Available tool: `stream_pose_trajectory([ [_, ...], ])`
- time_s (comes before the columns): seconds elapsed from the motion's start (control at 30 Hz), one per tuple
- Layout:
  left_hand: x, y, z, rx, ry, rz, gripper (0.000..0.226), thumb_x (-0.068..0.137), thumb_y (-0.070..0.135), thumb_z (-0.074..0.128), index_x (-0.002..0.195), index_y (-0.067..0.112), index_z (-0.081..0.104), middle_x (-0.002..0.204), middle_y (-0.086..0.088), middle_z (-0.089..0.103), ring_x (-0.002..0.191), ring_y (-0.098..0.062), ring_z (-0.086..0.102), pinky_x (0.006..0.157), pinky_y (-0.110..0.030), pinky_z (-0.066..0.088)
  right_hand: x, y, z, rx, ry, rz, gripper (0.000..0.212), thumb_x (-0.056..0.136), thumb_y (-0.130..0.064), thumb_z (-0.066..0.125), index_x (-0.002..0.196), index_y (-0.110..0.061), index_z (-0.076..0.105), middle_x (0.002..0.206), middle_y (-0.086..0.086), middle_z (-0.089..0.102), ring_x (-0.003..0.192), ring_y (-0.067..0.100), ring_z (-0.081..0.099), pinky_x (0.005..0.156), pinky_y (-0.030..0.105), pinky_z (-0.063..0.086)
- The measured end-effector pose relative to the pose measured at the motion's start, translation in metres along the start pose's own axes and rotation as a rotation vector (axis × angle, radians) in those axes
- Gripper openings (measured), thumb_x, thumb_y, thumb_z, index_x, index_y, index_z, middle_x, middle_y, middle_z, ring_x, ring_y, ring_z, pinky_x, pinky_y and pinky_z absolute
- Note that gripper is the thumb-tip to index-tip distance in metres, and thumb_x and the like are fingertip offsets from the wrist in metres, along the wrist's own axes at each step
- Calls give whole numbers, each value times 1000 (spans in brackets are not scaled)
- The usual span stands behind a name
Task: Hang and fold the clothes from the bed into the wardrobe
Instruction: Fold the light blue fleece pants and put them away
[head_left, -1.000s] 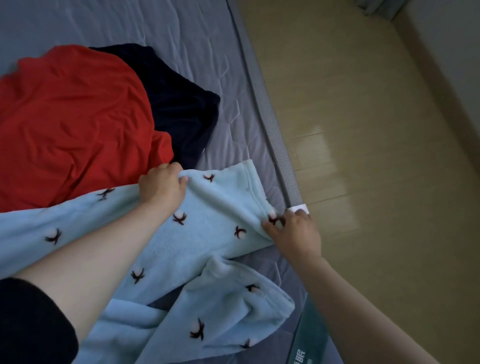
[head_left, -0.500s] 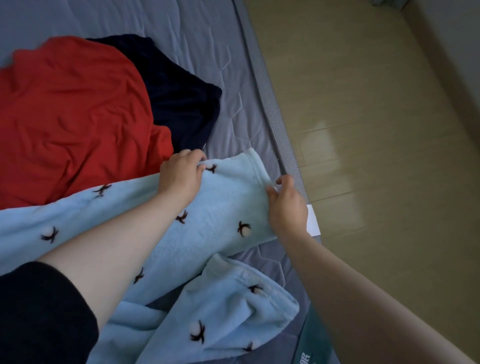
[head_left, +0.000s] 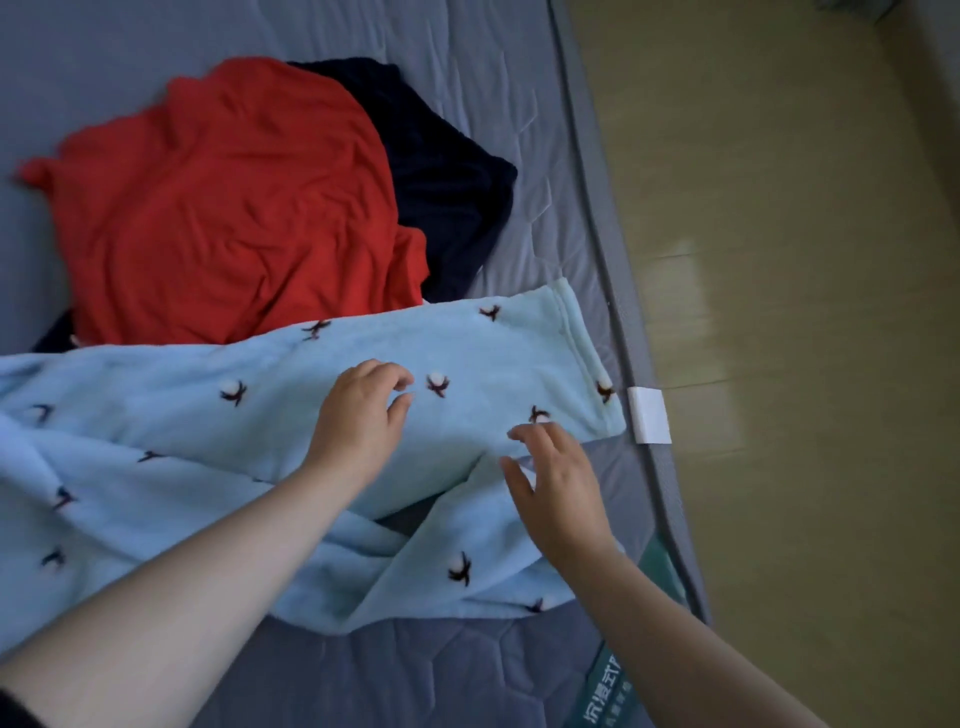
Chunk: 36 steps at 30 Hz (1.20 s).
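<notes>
Light blue fleece trousers (head_left: 291, 395) with small dark flower prints lie spread across the grey bed (head_left: 467, 52), one leg stretched toward the right edge, the other crumpled nearer me. My left hand (head_left: 358, 421) hovers over the stretched leg with fingers loosely curled, holding nothing. My right hand (head_left: 558, 483) is spread open just over the lower edge of that leg, near its cuff. A red garment (head_left: 223, 208) lies bunched beyond the trousers, partly covering a dark navy garment (head_left: 447, 192).
The mattress edge (head_left: 613, 291) runs diagonally at right, with a white tag (head_left: 648, 415) on it. Beyond it is wooden floor (head_left: 789, 312). A green label (head_left: 613, 696) sits on the mattress near my right forearm.
Both hands have let go of the trouser leg they were gripping and pulled back toward me. The leg now lies flat and straightened toward the bed's edge.
</notes>
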<state>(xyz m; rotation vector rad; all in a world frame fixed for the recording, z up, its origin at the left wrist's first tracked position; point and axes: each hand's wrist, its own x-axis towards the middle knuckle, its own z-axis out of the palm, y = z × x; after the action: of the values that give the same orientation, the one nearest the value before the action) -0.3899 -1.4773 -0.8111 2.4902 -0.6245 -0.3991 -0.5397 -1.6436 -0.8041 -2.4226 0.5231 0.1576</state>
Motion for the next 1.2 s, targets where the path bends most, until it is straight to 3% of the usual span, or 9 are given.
stream_pose_trajectory([
  [0.17,-64,-43,-52,34,-20,-84,9,86,4,63,94,5,68,92,-6,66,89,-27,60,81,-37,47,-18,-69,29,38,-147,-106,22,90,-21,62,108,-10,66,105,5,63,98,26,59,86,35,46],
  [0.4,-136,-116,-114,72,-6,-170,11,75,-7,70,83,1,68,83,-11,67,80,-35,63,74,-42,50,-44,-147,82,3,-331,-183,29,91,-29,59,114,-14,65,111,4,63,103,24,58,90,34,43],
  [0.67,-194,-182,-134,77,-28,-284,13,81,4,68,93,6,69,94,-8,65,91,-31,59,76,-38,48,-66,-191,157,-208,-440,-142,30,95,-31,50,121,-18,56,118,-1,55,107,20,53,86,31,44],
  [0.83,-200,-197,-135,71,-31,-143,23,73,-1,75,95,5,71,96,-10,66,87,-34,61,76,-40,52,-68,-191,182,-385,-324,-22,27,96,-25,48,122,-19,47,115,-1,54,99,19,55,80,29,44],
  [1.03,-183,-198,-128,60,-28,2,12,75,-3,72,86,1,72,88,-13,67,79,-34,64,71,-41,53,-56,-187,189,-409,-298,-78,18,95,-34,48,98,-18,56,96,-2,59,87,17,56,72,27,38],
  [1.2,-166,-199,-124,224,-31,105,18,58,-5,78,72,5,73,75,-7,69,71,-31,65,61,-38,55,-50,-189,193,-437,-309,-72,15,93,-24,45,80,-18,49,88,-2,57,76,15,48,65,25,30],
])
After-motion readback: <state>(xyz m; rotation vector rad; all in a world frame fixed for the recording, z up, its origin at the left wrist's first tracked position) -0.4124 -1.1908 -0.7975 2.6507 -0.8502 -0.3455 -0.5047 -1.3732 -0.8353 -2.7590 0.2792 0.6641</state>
